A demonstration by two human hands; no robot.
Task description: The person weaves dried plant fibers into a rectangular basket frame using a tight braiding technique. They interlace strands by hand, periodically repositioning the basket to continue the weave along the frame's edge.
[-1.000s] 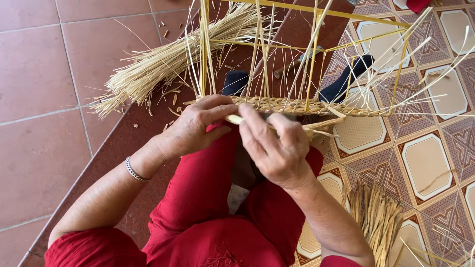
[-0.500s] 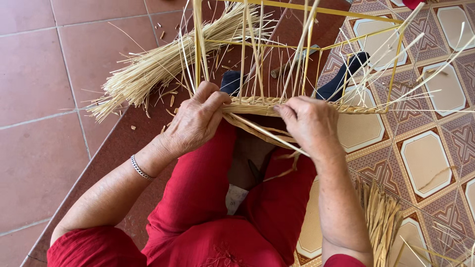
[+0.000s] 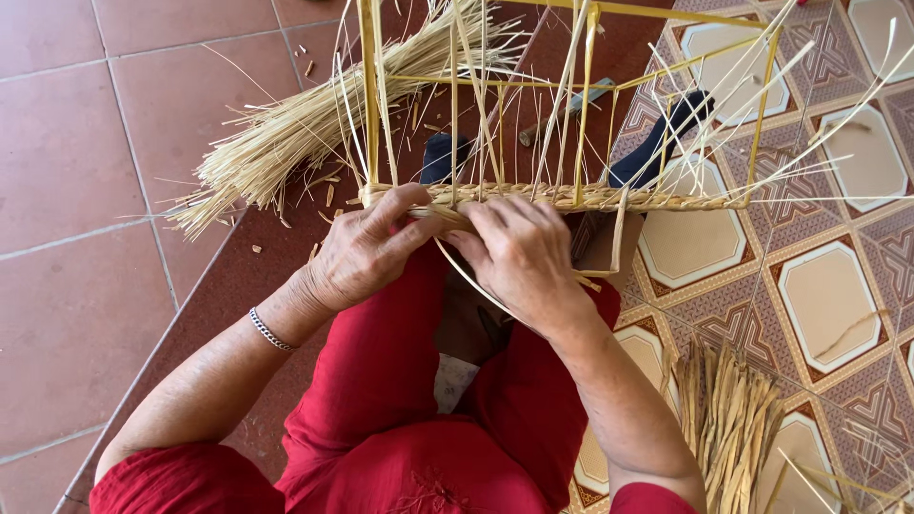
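Head view, mid-frame: left hand (image 3: pixel 367 252) and right hand (image 3: pixel 522 252), fingers curled, pinch a pale straw strand (image 3: pixel 466 276) at the woven band (image 3: pixel 571 197); beyond, upper left, lies a loose straw bundle (image 3: pixel 305 133).

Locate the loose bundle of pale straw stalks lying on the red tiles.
In the head view, the loose bundle of pale straw stalks lies upper left, beyond the left hand, beside the yellow frame.
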